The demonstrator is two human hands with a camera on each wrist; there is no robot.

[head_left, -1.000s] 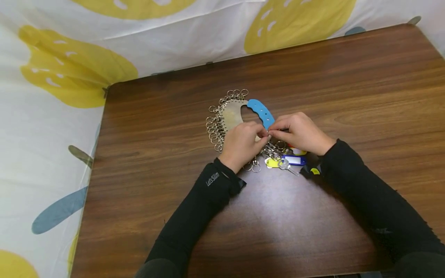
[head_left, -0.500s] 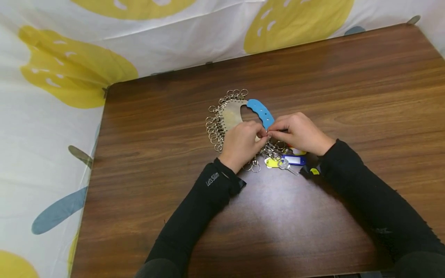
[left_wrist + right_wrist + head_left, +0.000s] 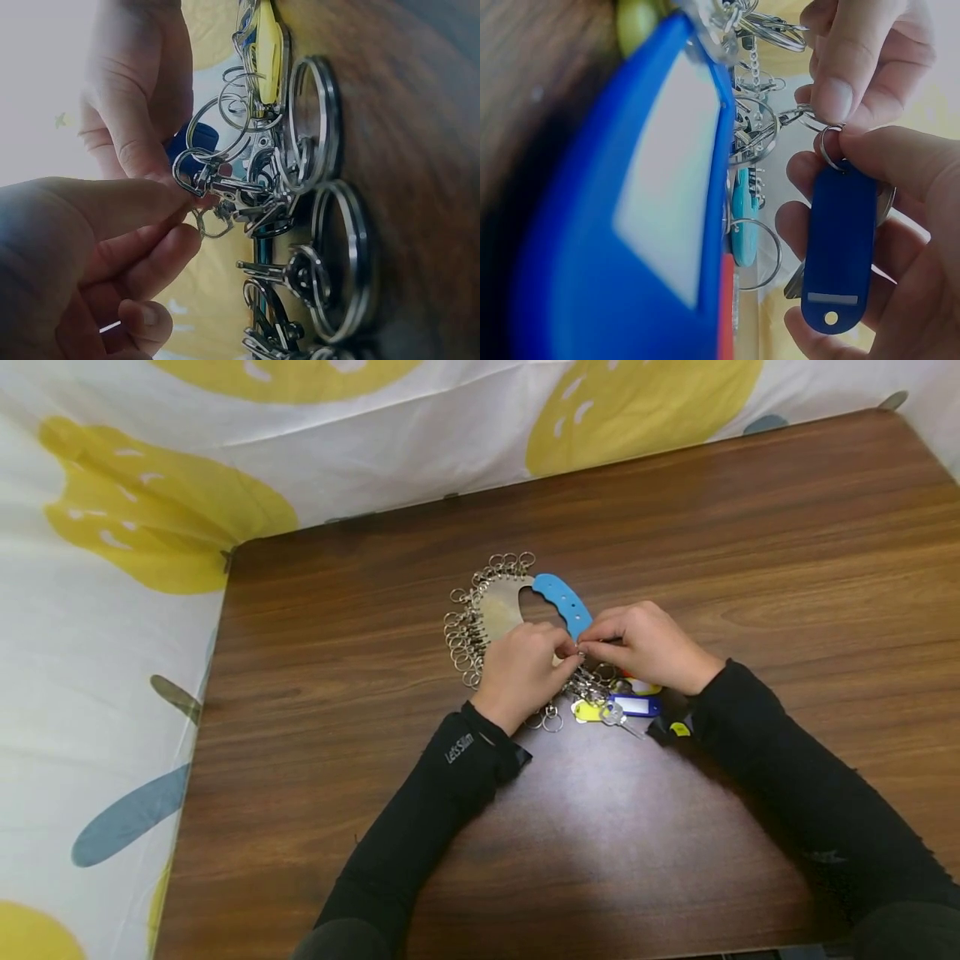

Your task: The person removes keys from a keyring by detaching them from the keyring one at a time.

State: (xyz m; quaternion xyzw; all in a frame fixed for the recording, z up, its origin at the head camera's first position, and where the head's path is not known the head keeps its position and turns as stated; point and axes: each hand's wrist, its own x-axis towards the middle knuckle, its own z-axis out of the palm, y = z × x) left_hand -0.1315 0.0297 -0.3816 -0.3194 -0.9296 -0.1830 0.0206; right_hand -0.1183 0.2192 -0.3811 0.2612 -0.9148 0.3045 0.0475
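Observation:
On the table lies a metal key holder plate (image 3: 498, 606) with a blue handle (image 3: 558, 597) and many swivel clasps with split rings (image 3: 461, 647) round its edge. At the handle's near end, my left hand (image 3: 521, 668) pinches a swivel clasp (image 3: 225, 182) between thumb and forefinger. My right hand (image 3: 648, 643) meets it there, fingertips close together. In the right wrist view the right hand holds a blue key tag (image 3: 840, 244) by its small ring (image 3: 829, 146). Part of a key (image 3: 795, 283) shows behind that tag. Exact contact between ring and clasp is hidden by fingers.
Beside the plate lie a yellow key tag (image 3: 587, 712), another blue tag with a white label (image 3: 633, 706), and a key (image 3: 618, 718). More tags are partly under the right hand. A patterned cloth (image 3: 450, 435) hangs behind the table (image 3: 337, 693).
Both hands stay at the same place by the handle's near end; only tiny fingertip movements show. The plate and the tags on the table have not moved.

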